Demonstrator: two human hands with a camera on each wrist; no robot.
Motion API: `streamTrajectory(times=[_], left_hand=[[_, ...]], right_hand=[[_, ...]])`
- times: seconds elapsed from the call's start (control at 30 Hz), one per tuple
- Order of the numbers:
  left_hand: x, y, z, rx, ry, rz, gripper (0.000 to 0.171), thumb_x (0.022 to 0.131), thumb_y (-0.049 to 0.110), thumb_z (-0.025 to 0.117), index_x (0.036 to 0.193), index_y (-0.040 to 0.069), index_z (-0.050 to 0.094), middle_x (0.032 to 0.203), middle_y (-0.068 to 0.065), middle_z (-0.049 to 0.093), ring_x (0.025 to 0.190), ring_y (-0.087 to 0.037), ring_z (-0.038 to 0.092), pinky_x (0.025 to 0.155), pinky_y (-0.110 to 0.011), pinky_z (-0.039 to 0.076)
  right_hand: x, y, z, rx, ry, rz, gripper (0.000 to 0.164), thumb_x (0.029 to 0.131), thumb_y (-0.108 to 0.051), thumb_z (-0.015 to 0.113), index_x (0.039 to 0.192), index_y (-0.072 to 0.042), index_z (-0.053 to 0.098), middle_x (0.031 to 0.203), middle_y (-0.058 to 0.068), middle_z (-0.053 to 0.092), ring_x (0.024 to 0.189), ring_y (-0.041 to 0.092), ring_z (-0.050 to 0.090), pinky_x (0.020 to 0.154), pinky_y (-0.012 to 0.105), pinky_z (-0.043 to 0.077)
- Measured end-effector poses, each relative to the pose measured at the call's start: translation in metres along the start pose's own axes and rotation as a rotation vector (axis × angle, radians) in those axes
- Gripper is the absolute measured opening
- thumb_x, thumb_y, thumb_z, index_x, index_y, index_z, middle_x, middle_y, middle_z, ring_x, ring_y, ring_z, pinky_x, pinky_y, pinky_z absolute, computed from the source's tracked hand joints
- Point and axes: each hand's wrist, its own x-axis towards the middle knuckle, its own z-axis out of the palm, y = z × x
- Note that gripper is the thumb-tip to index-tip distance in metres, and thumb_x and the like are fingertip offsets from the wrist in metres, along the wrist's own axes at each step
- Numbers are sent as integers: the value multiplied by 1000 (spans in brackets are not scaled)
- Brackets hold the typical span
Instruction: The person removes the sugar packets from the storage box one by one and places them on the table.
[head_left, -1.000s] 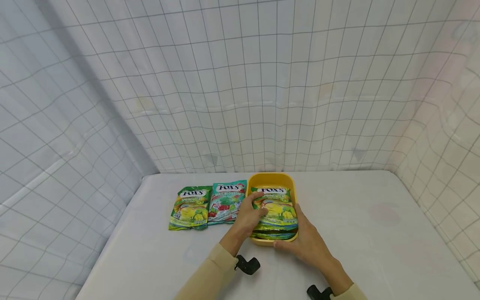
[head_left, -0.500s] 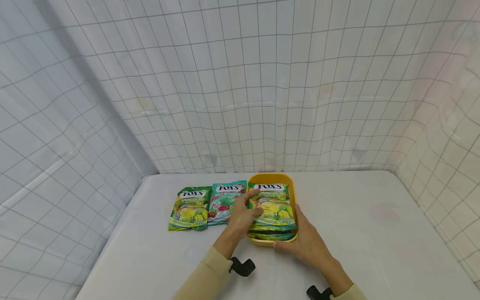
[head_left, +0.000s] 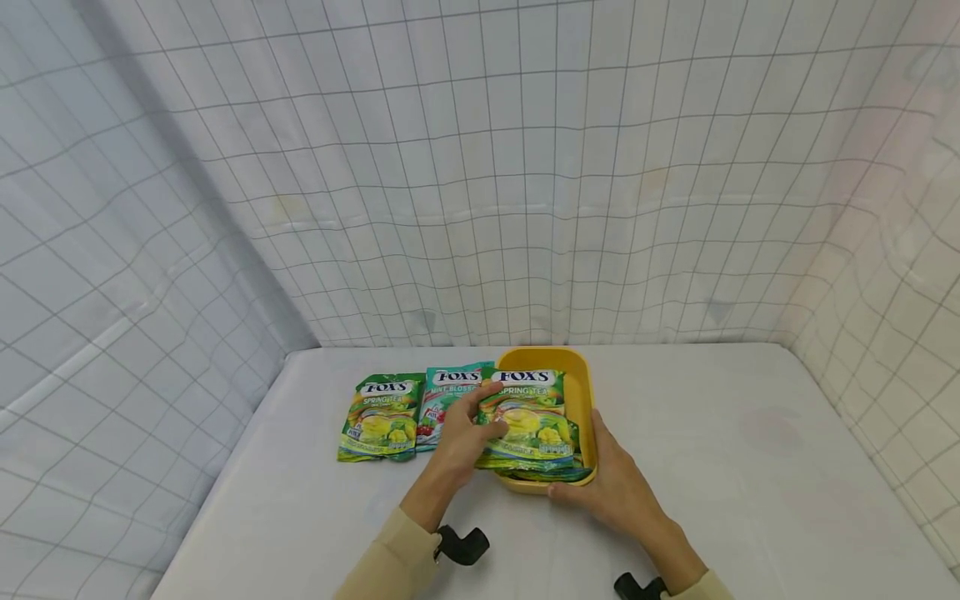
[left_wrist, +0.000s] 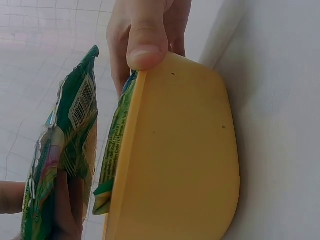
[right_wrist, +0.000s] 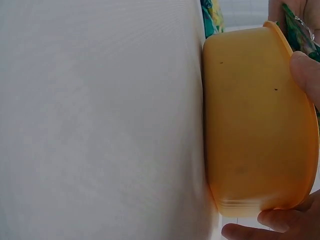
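My left hand (head_left: pixel 459 433) grips a green and yellow candy bag (head_left: pixel 528 421) labelled Spring Tea by its left side. The left wrist view shows this candy bag (left_wrist: pixel 75 115) lifted apart from the yellow tub (left_wrist: pixel 180 145), with fingers behind it. In the head view the held bag overlaps the tub's left part. Another green candy bag (head_left: pixel 551 476) lies inside the tub (head_left: pixel 583 383), largely hidden beneath the held one. My right hand (head_left: pixel 618 479) holds the tub at its near right corner, thumb along the front rim and fingers on the right side.
Left of the tub lie a teal Mint Blossom candy bag (head_left: pixel 438 408), partly covered by my left hand, and a second Spring Tea candy bag (head_left: pixel 381 417). All rest on a white table (head_left: pixel 712 467). White grid-patterned sheets (head_left: pixel 540 167) enclose the back and sides.
My left hand has drawn the Spring Tea candy bag leftward, from within the tub to over its left rim. My right hand and the tub have stayed in place.
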Motion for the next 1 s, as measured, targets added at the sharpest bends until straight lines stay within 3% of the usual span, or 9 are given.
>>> streamTrajectory(times=[0.17, 0.53, 1.0], left_hand=[[-9, 4, -11, -2, -8, 8, 59, 89, -9, 68, 145, 7, 56, 147, -17, 51, 116, -29, 57, 89, -32, 53], [-21, 7, -29, 3, -1, 20, 60, 90, -10, 67, 146, 7, 55, 148, -17, 50, 121, -30, 54, 88, -30, 53], [-32, 10, -50, -26, 46, 28, 61, 89, -15, 65, 146, 3, 54, 152, -18, 46, 126, -30, 52, 86, -23, 53]], right_hand=[[0, 0, 0, 3, 1, -4, 137, 68, -66, 85, 163, -4, 9, 164, 20, 27, 143, 40, 38, 110, 58, 38], [0, 1, 0, 16, 14, -23, 135, 68, -59, 88, 163, -4, 10, 162, 20, 31, 140, 38, 41, 108, 58, 39], [-1, 1, -1, 12, 19, -42, 136, 68, -65, 86, 163, -4, 10, 162, 19, 30, 141, 40, 40, 108, 60, 38]])
